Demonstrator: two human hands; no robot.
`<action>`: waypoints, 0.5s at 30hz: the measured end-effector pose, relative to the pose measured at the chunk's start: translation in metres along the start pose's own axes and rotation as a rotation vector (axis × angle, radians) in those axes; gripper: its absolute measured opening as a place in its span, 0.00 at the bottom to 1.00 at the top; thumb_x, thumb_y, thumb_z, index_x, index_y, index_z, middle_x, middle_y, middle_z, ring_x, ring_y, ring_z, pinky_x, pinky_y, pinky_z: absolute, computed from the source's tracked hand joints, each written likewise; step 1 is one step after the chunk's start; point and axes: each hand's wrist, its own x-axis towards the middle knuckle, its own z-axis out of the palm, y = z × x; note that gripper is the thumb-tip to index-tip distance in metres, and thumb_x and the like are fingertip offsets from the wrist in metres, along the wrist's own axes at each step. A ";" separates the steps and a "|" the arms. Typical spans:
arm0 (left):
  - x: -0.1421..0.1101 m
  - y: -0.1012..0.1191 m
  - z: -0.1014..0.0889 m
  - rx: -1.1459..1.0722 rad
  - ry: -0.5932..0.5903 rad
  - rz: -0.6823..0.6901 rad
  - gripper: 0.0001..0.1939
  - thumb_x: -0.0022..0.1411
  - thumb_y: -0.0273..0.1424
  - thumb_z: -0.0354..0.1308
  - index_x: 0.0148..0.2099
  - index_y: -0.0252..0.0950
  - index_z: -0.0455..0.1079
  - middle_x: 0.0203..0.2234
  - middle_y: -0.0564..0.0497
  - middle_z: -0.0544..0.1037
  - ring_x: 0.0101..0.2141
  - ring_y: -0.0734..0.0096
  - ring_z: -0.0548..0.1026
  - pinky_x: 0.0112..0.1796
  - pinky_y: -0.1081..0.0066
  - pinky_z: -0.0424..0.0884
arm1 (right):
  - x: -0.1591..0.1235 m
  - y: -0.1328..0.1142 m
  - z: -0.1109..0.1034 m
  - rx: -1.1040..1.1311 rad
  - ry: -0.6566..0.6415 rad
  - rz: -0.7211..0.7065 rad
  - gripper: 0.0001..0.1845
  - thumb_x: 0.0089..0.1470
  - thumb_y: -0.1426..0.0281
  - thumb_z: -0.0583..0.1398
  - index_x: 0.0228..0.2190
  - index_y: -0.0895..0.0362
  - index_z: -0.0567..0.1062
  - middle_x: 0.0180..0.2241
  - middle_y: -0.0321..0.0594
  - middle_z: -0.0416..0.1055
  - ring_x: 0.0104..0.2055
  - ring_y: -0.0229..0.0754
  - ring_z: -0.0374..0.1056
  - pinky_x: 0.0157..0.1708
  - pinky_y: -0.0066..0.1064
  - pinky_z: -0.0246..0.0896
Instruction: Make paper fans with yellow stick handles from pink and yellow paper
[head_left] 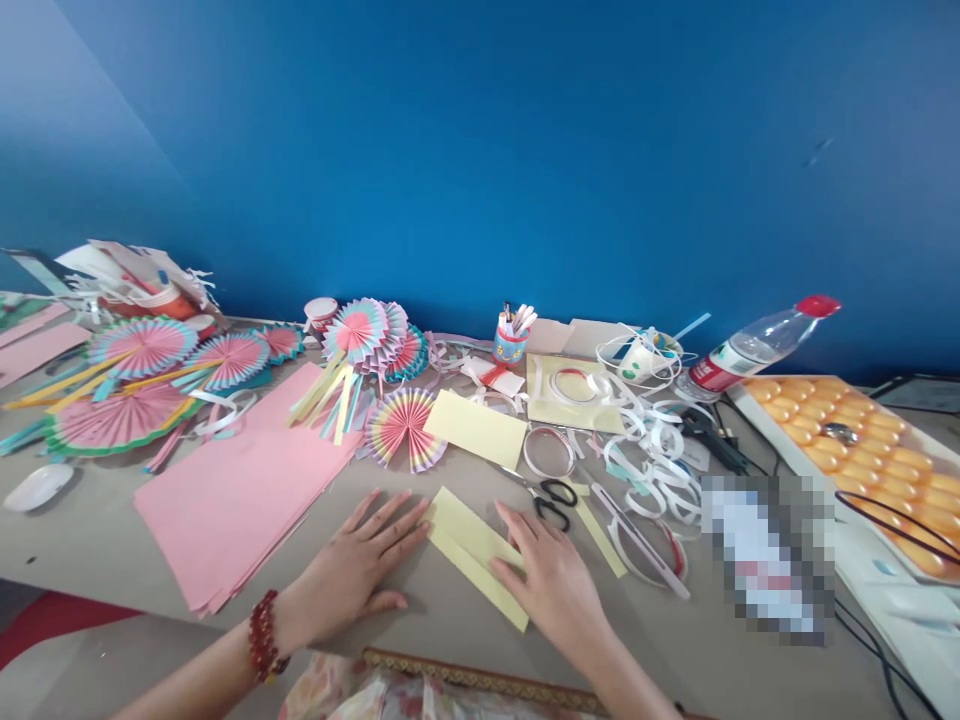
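A folded yellow paper sheet (463, 538) lies on the grey table near the front edge. My right hand (553, 578) presses flat on its right end, fingers together. My left hand (360, 568) rests flat on the table just left of the sheet, fingers spread, fingertips at its left edge. A red bead bracelet (262, 635) circles my left wrist. Black-handled scissors (553, 500) lie right behind my right hand.
A stack of pink paper (240, 500) lies to the left. Behind it are several pleated paper fans (142, 345), another yellow sheet (476, 427), a pen cup (510, 343), white tape strips (652, 470), a plastic bottle (757, 345) and an orange-patterned box (862, 440).
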 end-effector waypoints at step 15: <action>0.068 0.047 -0.019 -0.774 0.138 -0.240 0.26 0.70 0.49 0.47 0.62 0.40 0.57 0.52 0.45 0.72 0.44 0.65 0.76 0.42 0.70 0.75 | -0.016 -0.034 0.007 0.688 0.073 0.131 0.26 0.65 0.67 0.51 0.63 0.54 0.54 0.48 0.46 0.75 0.45 0.43 0.75 0.42 0.28 0.72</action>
